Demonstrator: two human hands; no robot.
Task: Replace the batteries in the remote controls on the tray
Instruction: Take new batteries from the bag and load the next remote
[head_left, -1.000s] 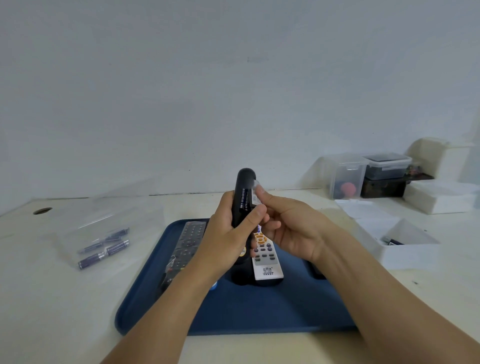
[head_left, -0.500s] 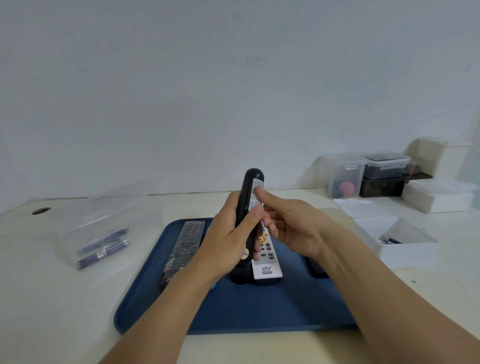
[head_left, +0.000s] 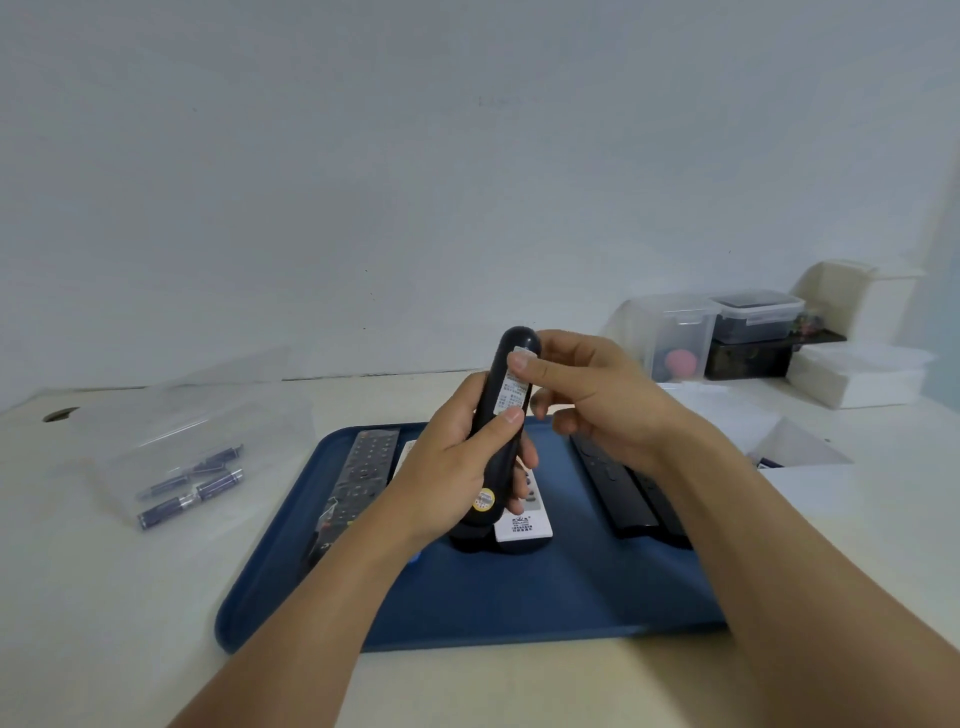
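Pale tabletop (head_left: 467, 691) carries a blue tray (head_left: 519, 597), taken as the landmark throughout. Above its middle, the left hand (head_left: 457, 467) is wrapped around the lower half of a black remote (head_left: 506, 410), thumb pressed on its labelled back. This remote stands nearly upright, long axis vertical, back side toward the camera. The right hand (head_left: 592, 395) meets it from the right, thumb pad on the label near the top and fingers curled behind — a grip that looks set to push the back cover along the long axis.

On the tray: one dark remote (head_left: 363, 473) by its left edge, one white remote (head_left: 522, 519) under the held one, at least one dark remote (head_left: 618, 488) to the right. A further dark shape lies beneath the white one; count uncertain.

Left of the tray, a clear box (head_left: 171, 447) holds about four purple batteries (head_left: 192, 488). Right of the tray stands a white box (head_left: 810, 462), and beyond it several storage containers (head_left: 727, 332) against the wall.
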